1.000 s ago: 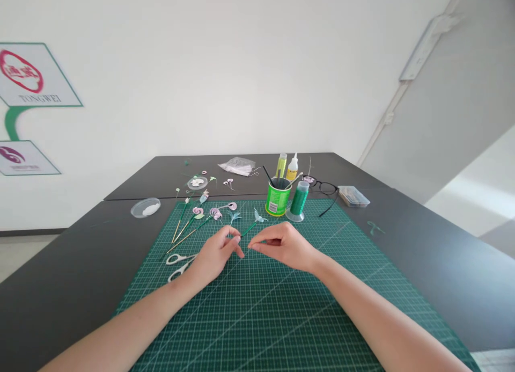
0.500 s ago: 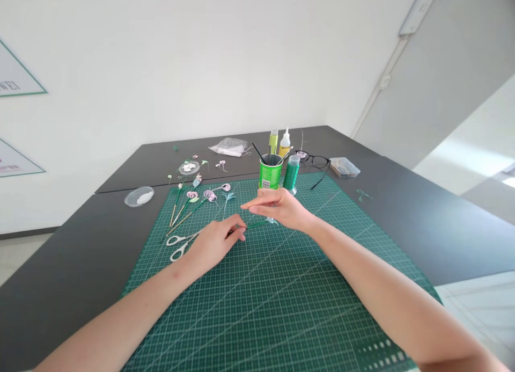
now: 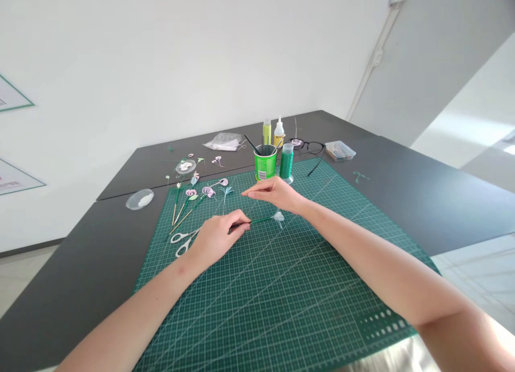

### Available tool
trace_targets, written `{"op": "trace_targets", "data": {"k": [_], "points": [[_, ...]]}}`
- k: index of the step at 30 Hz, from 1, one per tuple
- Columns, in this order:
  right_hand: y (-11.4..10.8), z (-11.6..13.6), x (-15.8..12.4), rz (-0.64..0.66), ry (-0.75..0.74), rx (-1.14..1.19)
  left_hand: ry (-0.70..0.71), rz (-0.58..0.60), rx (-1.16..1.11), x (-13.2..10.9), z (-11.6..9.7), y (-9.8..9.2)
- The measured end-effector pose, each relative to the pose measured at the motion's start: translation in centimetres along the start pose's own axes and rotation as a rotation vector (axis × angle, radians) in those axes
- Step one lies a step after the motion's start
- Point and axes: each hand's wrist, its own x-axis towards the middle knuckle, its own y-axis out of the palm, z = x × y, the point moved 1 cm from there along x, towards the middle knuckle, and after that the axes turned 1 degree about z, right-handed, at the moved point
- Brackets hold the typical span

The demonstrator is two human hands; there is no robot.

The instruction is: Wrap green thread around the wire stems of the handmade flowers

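Note:
My left hand (image 3: 220, 233) is closed in a pinch on the end of a green-wrapped stem, just above the cutting mat (image 3: 257, 302). The stem runs to the right and bears a pale blue-white artificial flower (image 3: 278, 216). Higher and a little to the right, my right hand (image 3: 277, 194) has its thumb and fingers pressed together, pointing left. Anything between those fingertips is too small to make out. White-handled scissors (image 3: 183, 242) lie beside my left hand, their blades partly hidden by it. Past the right hand stands a spool of green thread (image 3: 287, 160).
Artificial flowers on sticks (image 3: 191, 195) lie at the mat's left. A green can (image 3: 265, 163) holds dark tools. Behind stand a glue bottle (image 3: 279, 131) and a yellow-green tube (image 3: 267, 130). Glasses (image 3: 314, 147), a clear box (image 3: 340, 150) and a round dish (image 3: 140, 199) lie around.
The held flower now shows in full, with more space between it and my right hand. My left hand keeps its pinch on the stem. The view has shifted slightly.

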Motion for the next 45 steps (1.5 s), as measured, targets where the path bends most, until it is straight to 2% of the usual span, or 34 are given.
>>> {"op": "trace_targets", "data": {"k": [9, 15, 20, 24, 28, 32, 35, 39, 41, 43, 45], "points": [[-0.6, -0.7, 0.3, 0.047, 0.055, 0.029, 0.030, -0.063, 0.010, 0.0, -0.1, 0.0], [-1.7, -1.7, 0.6, 0.015, 0.089, 0.046, 0.080, -0.076, 0.023, -0.4, -0.3, 0.3], [-1.9, -2.4, 0.8, 0.027, 0.076, -0.123, 0.077, -0.132, -0.034, -0.3, -0.3, 0.3], [-1.5, -2.9, 0.9, 0.091, 0.090, -0.263, 0.040, -0.211, -0.131, -0.1, -0.3, 0.0], [-1.4, -3.1, 0.7, 0.191, 0.059, -0.301, -0.033, -0.329, -0.273, 0.2, 0.0, -0.4], [-1.2, -3.1, 0.5, 0.279, 0.103, -0.330, -0.125, -0.397, -0.429, 0.7, 0.9, -0.7], [-0.9, -2.9, 0.7, 0.183, 0.059, -0.368, -0.202, -0.402, -0.594, 1.1, 1.4, -0.7], [-0.6, -2.5, 0.7, -0.124, 0.012, -0.399, -0.258, -0.345, -0.785, 1.3, 1.2, -0.5], [-0.4, -2.1, 0.6, -0.224, -0.037, -0.369, -0.279, -0.305, -0.857, 1.3, 1.1, -0.3], [0.0, -1.7, 0.4, -0.206, -0.093, -0.290, -0.296, -0.274, -0.911, 1.3, 1.0, -0.1], [0.5, -1.4, 0.2, -0.104, -0.104, -0.175, -0.306, -0.257, -0.946, 1.3, 0.9, 0.0]]}}
